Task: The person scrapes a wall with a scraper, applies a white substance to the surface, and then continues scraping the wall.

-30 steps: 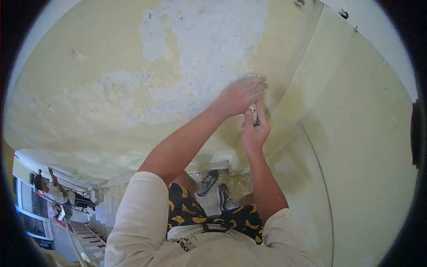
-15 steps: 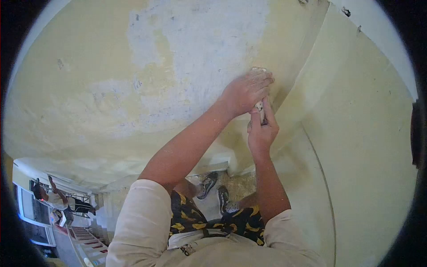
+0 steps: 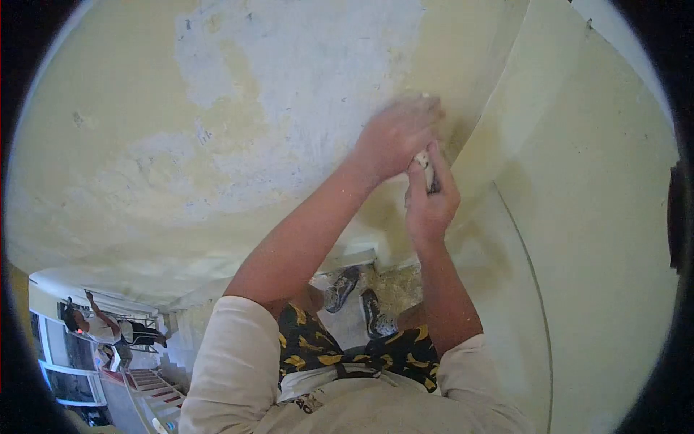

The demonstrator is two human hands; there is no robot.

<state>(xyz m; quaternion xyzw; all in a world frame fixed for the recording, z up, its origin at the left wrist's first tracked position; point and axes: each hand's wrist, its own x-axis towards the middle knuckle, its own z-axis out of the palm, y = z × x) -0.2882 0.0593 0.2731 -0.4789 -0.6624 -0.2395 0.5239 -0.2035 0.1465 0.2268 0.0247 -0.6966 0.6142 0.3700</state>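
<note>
My left hand (image 3: 396,137) is pressed over the upper part of a pale, worn tool against the wall near the corner; it is blurred and covers most of the tool. Below it, my right hand (image 3: 432,199) is wrapped round the lower end of the same pale tool (image 3: 422,157), thumb and forefinger along its sides. What kind of tool it is cannot be made out. The wall (image 3: 318,79) around my hands is yellowish, with large whitish patches where the paint is gone.
An adjoining pale wall (image 3: 593,202) stands at the right, with a thin cable-like line (image 3: 531,267) on it. My shoes (image 3: 372,315) are on the floor below. Far at the lower left are another person (image 3: 105,325) and a ladder (image 3: 155,394).
The wall patches have shifted left and slightly up in view. Both hands stay on the tool; my left hand is now blurred, and my right hand appears slightly further right.
</note>
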